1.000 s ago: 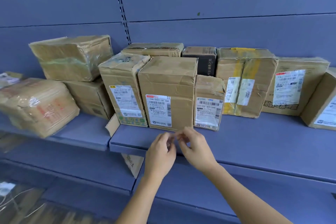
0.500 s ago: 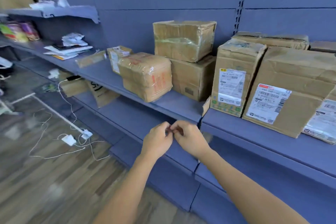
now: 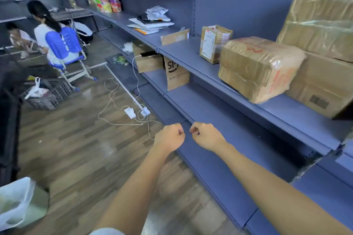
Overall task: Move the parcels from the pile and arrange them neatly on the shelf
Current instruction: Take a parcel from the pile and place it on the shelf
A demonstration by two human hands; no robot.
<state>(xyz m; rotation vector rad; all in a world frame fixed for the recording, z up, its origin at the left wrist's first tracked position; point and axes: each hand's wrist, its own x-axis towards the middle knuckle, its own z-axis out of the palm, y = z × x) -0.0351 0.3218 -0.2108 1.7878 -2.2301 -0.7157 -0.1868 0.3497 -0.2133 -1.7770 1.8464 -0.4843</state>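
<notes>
I can reach onto the shelf (image 3: 181, 52) freely left of the small box (image 3: 214, 44), but the taped parcel (image 3: 257, 68) and the stacked boxes (image 3: 324, 57) beside it block the right, leaving only a bare front strip

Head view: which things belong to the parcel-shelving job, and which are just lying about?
Job: taped parcel, small labelled box, wrapped box on a plain box, shelf, left hand and right hand, fingers curled.

Lying about: charger cables on the floor, grey crate, blue chair, snack cartons.
</notes>
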